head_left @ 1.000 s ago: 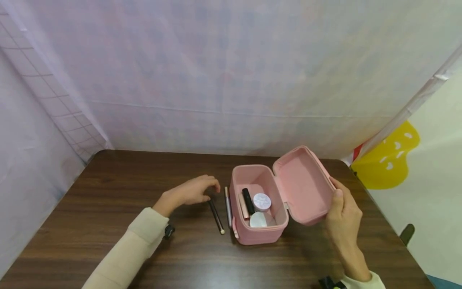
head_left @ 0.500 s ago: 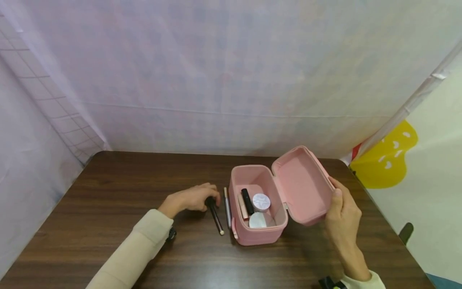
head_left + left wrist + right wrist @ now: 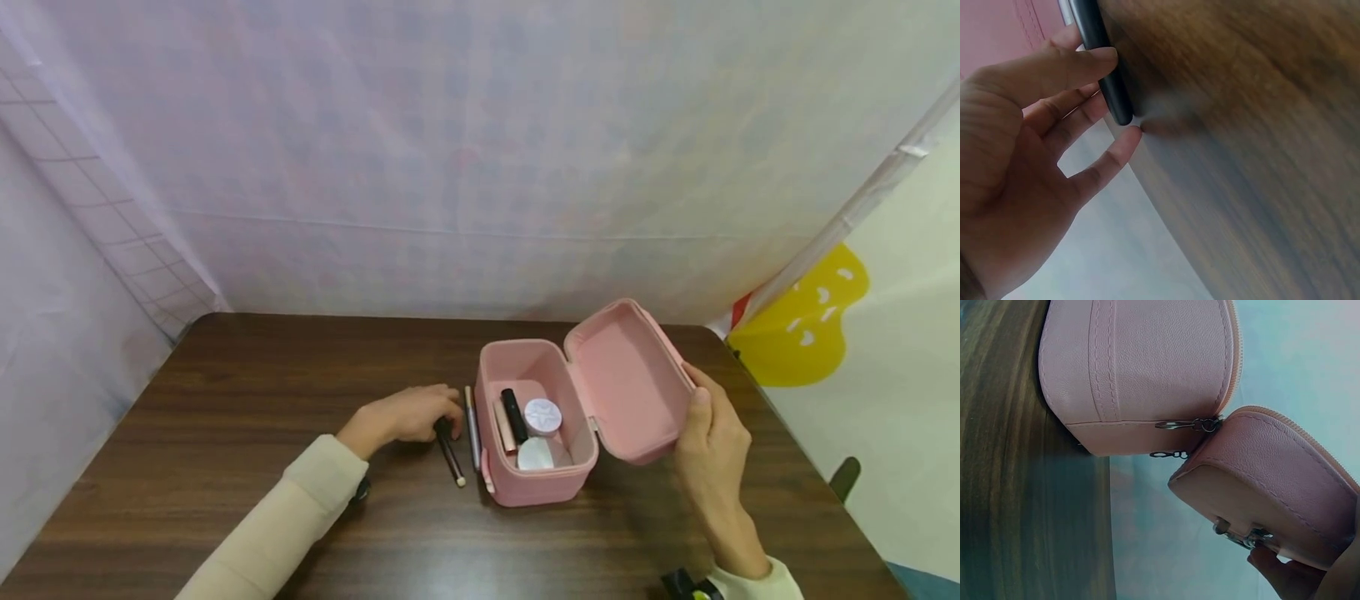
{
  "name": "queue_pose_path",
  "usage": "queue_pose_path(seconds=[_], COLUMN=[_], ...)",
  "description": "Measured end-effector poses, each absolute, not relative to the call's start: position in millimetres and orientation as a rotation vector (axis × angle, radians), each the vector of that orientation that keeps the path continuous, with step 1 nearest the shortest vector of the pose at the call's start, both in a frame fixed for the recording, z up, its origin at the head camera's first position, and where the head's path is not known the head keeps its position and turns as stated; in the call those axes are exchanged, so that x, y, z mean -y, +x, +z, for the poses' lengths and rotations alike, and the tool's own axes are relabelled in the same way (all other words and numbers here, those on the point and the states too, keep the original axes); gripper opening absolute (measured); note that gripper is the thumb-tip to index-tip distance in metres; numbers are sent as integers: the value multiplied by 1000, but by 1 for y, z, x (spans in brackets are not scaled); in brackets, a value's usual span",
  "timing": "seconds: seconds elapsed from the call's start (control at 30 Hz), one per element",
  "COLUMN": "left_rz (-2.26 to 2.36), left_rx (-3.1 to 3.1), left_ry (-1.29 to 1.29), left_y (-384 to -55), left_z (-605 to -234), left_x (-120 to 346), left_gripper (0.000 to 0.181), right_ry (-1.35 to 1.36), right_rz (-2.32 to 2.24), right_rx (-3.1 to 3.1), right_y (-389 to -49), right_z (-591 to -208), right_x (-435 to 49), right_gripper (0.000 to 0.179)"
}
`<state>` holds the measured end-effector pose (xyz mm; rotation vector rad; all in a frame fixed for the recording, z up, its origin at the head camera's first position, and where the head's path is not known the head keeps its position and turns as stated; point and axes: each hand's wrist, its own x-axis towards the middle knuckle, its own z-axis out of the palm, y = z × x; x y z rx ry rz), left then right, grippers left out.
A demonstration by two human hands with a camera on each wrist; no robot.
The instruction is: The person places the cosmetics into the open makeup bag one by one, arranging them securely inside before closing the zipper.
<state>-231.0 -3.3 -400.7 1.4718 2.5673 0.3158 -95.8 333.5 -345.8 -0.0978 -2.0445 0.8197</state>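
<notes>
My left hand (image 3: 416,414) pinches the black end of a slim makeup brush (image 3: 452,462), whose cream tip points toward me. In the left wrist view, the thumb and fingers meet around its black handle (image 3: 1100,47), and the rounded end sticks out. Right beside it lies a thin silver stick (image 3: 472,429) with a tan end. A pink cosmetic case (image 3: 540,490) stands open; inside are a black tube (image 3: 513,415), a pale pink tube (image 3: 504,427), a round lilac-white pot (image 3: 542,417) and a white rounded item (image 3: 535,454). My right hand (image 3: 712,450) grips the lid (image 3: 630,383) by its outer edge.
Everything stands on a dark wooden table (image 3: 262,392), backed by a pale curtain (image 3: 465,167). Zipper pulls (image 3: 1188,425) hang at the case's side in the right wrist view. A yellow shape (image 3: 806,325) is on the right wall.
My left hand has lowered slightly and moved right, and its fingers have closed on the brush's black end. The right hand stays on the lid; case and contents look unchanged.
</notes>
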Motion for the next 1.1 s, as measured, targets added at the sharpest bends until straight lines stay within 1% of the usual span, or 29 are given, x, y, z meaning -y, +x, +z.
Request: queue_pose_path(seconds=[0.33,0.63,0.87,1.1], left_rz=[273,232,249,369], left_rx=[-2563,-2563,-2552,-2523], left_ry=[1493,1517,1556,1573], left_y=[-229,-228,-229,-233], left_z=[-395,-393,-391,-370], left_x=[-1,-4,-1,11], left_gripper=[36,31,32,33], right_ry=[-127,-124,-97,-91], right_rz=[814,821,829,832], right_rx=[2053,2058,2054,2052], right_y=[-95,-94,-94,-94], right_z=[-346,-345,-345,-345], right_x=[-335,-334,-335,-334], right_gripper=[33,33,33,33])
